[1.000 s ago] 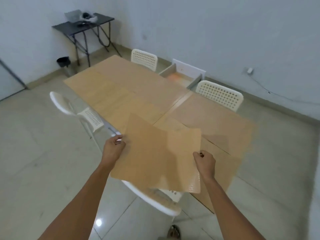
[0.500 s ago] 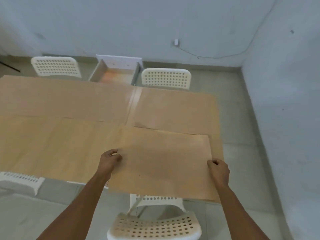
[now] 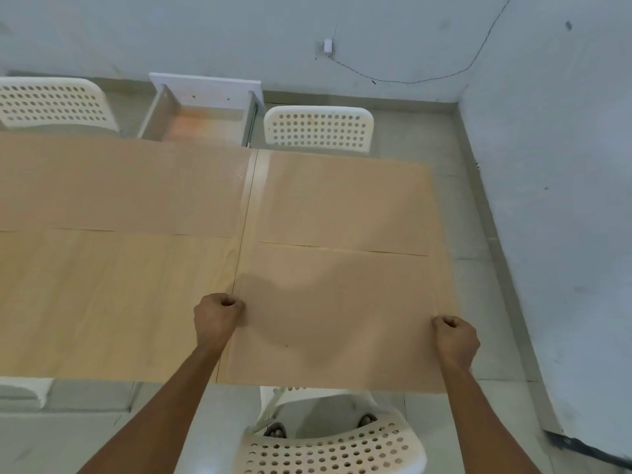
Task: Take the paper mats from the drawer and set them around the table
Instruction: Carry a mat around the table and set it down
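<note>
Paper mat [image 3: 338,316] is down on the near right part of the table [image 3: 113,302], with both hands on it. Closest to the camera there's a white chair with holes [image 3: 335,449] tucked right below the table edge, and you can just make out feet on the floor behind its backrest. The left hand [image 3: 216,316] is curled shut, pinching the mat's left edge right by the seam that runs across the tabletop, and the right hand [image 3: 456,338] is closed the same way on the mat's right edge, which hangs a little past the end of the table. The mat has a soft wave in the middle, so it isn't lying totally flat, and its near edge sticks out a bit over the table's near side. Further back there's another mat [image 3: 342,200] on the far right part, its edge meeting the one being held, and one more [image 3: 119,183] on the far left part. Past the table are two more white chairs, one on the right [image 3: 319,130] and one at the left [image 3: 51,104], and between them the drawer [image 3: 201,114] is pulled open against the grey wall, looks like bare wood inside.
</note>
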